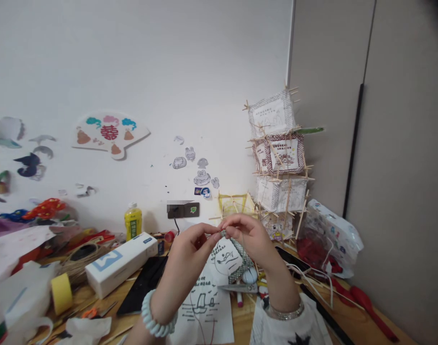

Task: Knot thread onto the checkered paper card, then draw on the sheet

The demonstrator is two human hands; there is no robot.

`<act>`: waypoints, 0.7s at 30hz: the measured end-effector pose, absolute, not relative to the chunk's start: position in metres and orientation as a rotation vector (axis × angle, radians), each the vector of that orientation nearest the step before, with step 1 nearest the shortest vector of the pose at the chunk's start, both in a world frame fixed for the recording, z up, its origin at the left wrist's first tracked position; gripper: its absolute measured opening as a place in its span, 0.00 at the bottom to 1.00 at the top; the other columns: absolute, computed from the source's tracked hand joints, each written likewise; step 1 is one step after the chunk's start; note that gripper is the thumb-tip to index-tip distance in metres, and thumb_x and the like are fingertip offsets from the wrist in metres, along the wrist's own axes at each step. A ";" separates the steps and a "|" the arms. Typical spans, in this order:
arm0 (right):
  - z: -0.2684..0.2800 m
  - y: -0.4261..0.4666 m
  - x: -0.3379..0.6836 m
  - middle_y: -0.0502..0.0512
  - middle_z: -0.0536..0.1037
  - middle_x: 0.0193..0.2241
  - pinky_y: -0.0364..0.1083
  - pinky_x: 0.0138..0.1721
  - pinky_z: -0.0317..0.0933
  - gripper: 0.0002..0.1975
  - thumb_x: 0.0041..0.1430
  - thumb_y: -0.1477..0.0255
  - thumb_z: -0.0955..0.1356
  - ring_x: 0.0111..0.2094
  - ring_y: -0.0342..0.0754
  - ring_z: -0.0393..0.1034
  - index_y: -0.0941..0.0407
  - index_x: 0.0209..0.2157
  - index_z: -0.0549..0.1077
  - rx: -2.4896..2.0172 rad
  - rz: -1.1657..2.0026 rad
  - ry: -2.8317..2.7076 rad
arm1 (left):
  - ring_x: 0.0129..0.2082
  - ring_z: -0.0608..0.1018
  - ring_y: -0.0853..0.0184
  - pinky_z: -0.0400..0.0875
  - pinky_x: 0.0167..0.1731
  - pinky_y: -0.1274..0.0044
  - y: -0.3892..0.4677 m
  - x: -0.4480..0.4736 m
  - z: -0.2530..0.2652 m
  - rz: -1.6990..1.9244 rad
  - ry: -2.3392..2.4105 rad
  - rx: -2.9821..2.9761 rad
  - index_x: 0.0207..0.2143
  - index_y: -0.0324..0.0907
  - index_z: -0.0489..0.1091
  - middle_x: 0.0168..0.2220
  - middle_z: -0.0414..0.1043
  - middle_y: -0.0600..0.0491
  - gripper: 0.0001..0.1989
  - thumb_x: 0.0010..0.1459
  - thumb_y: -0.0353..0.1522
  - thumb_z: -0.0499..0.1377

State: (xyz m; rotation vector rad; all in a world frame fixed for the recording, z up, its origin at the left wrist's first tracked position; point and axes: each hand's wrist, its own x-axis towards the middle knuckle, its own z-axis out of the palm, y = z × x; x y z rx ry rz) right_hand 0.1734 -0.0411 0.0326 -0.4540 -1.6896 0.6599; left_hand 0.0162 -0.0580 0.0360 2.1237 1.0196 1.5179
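My left hand [192,254], a pale coiled band at its wrist, is raised over the table with thumb and forefinger pinched. Opposite it, my right hand [253,239] is pinched too, the fingertips of both almost touching. A tiny reddish bit shows between them, apparently part of a thin red thread [213,330] that hangs lower down in front of the paper. Just below the fingers is a white panel with a dark green patterned border [228,261]. A sheet with an ink drawing of boats [204,311] lies beneath my hands, and scissors [240,288] rest beside it.
A tall lantern-like stick-and-paper tower [285,153] stands at the back right. On the left are a white box [121,263], a yellow bottle [133,223], yellow tape [61,293] and coiled twine [78,261]. White cables [312,273] and a plastic bag [334,239] lie right.
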 end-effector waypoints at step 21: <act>0.034 -0.053 0.162 0.53 0.75 0.32 0.42 0.30 0.62 0.06 0.56 0.71 0.63 0.25 0.41 0.67 0.55 0.32 0.72 -0.590 0.215 -1.790 | 0.29 0.73 0.67 0.66 0.31 0.76 -0.066 0.018 0.030 1.943 1.147 2.455 0.34 0.41 0.68 0.30 0.72 0.51 0.06 0.57 0.29 0.51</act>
